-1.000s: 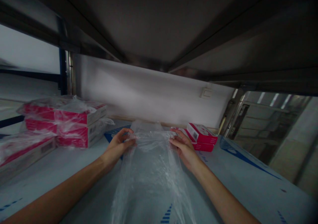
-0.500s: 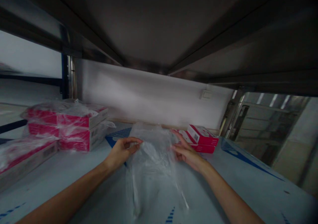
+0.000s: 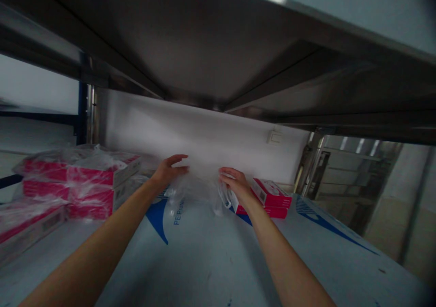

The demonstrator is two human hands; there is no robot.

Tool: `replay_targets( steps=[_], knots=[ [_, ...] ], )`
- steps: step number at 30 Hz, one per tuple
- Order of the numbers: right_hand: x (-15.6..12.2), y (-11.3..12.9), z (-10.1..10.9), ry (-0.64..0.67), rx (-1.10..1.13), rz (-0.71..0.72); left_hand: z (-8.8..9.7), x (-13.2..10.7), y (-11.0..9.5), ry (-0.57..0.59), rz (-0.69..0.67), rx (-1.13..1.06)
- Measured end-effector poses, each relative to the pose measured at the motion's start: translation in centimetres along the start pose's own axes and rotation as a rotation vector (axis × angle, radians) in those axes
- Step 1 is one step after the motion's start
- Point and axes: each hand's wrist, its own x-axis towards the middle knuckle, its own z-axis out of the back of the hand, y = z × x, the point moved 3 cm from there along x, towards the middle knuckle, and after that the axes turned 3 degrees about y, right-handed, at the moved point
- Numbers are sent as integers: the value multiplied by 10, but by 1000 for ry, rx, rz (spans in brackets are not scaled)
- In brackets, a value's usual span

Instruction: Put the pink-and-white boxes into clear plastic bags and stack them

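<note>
A clear plastic bag (image 3: pixel 199 190) is stretched between my two hands near the back of the table, lifted off the surface. My left hand (image 3: pixel 167 171) pinches its left edge, with the other fingers spread upward. My right hand (image 3: pixel 235 184) is closed on its right edge. Just right of my right hand lie two stacked red-and-white boxes (image 3: pixel 270 197). The bag is blurred and its lower part hangs crumpled between my hands.
Red boxes wrapped in clear plastic (image 3: pixel 78 177) are stacked at the left, with another wrapped pack (image 3: pixel 25 223) in front of them. The table (image 3: pixel 211 261) has a white film with blue print. A metal shelf (image 3: pixel 211 39) hangs low overhead. A white wall stands behind.
The bag lay spread along the table toward me; both hands have gathered it and carried it up and away toward the wall. The table in front is now bare.
</note>
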Motion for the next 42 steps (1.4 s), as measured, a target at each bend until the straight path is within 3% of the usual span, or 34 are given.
replay_targets(
  steps=[3, 8, 15, 20, 24, 28, 31, 36, 38, 42],
  knots=[
    [25, -16, -14, -73, -108, -23, -8, 23, 20, -48, 36, 106],
    [33, -53, -35, -112, -359, -81, -13, 27, 55, -42, 61, 410],
    [19, -67, -43, -17, -686, -107, -14, 19, 81, 164, 104, 776],
    [14, -57, -41, 115, -821, -156, -11, 17, 76, 330, 117, 910],
    [20, -30, -29, 180, -897, -161, -6, 19, 58, 465, 115, 965],
    [33, 11, -25, 57, -956, -61, -13, 28, 32, 357, -4, 1021],
    [36, 25, -49, 22, -967, 28, -35, 26, 26, 271, -115, 1028],
    [19, -8, -103, 131, -1000, 74, -65, 3, 61, 344, -94, 1094],
    [12, -24, -110, 129, -1014, 131, -66, -5, 78, 360, -49, 1125],
    [9, -53, -102, 162, -1026, 149, -63, -9, 96, 374, 49, 1154]
  ],
)
